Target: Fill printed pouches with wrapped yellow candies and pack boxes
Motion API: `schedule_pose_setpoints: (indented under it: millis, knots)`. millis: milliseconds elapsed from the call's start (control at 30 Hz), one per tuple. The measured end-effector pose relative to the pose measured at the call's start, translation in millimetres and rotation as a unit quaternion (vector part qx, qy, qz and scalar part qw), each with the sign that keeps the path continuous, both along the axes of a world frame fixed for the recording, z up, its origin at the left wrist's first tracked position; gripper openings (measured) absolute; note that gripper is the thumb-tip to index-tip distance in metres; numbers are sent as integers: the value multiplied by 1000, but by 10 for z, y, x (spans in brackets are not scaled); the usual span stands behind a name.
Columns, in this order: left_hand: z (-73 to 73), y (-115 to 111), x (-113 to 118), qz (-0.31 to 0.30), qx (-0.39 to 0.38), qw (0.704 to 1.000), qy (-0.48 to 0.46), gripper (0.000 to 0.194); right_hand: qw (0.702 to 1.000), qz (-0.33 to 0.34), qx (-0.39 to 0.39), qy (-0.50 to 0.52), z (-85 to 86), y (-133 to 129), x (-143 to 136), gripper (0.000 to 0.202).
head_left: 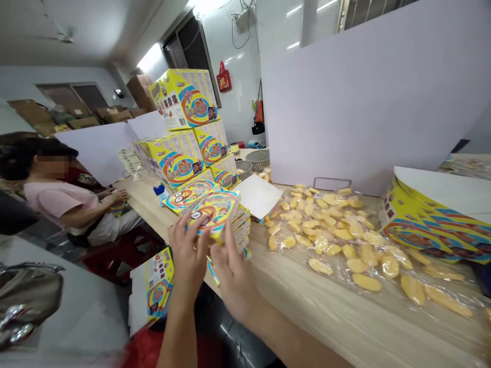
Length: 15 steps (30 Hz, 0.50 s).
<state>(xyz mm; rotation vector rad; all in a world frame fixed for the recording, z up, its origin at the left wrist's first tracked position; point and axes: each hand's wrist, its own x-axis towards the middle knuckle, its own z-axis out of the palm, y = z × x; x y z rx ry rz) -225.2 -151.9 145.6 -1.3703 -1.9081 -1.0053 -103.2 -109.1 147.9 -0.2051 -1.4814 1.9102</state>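
Both of my hands are at a flat yellow printed box point(212, 210) with a cartoon face, at the top of a stack of similar thin boxes point(241, 225). My left hand point(188, 255) curls its fingers over the near left edge of the box. My right hand point(236, 276) grips its near right corner, fingers along the side and thumb low in front. Another flat printed box point(186, 197) lies just behind. To the right, a box with a white blank side up point(258, 194) rests on the table.
Many clear-wrapped yellow oval pieces point(326, 220) cover the table point(291, 291). Folded printed cartons point(433, 225) lie at right, before a pale board point(356, 102). Large yellow cartons point(187, 102) are piled behind; grey baskets point(258, 160) stand beyond. A person point(72, 199) sits at left.
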Motion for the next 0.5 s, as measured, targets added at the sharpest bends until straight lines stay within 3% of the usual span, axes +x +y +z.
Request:
schedule_pose_setpoints:
  millis: [100,167,233,300,367,400,433,500]
  knots:
    - [-5,-7,-276,90,25,996,12,32,993,85,58,-57,-60,-24,23,67]
    - [1,-26,-213,118,80,989,35,28,989,82,69,-102,-143,20,113,56]
    - [-33,10,47,87,146,984,58,33,988,46,59,-137,-274,81,247,44]
    - [-142,178,394,-23,153,985,75,39,989,13,34,-144,-445,131,425,33]
    - [-331,519,689,-166,55,982,78,36,989,-26,6,-143,-638,160,655,26]
    - [-443,748,782,-203,-29,976,70,32,987,-52,-12,-151,-736,169,792,26]
    - [-557,1001,830,-194,-109,973,58,31,982,-85,-29,-168,-834,176,948,27]
    - [-753,1518,800,-72,-289,955,7,41,960,-162,-58,-220,-1030,187,1332,33]
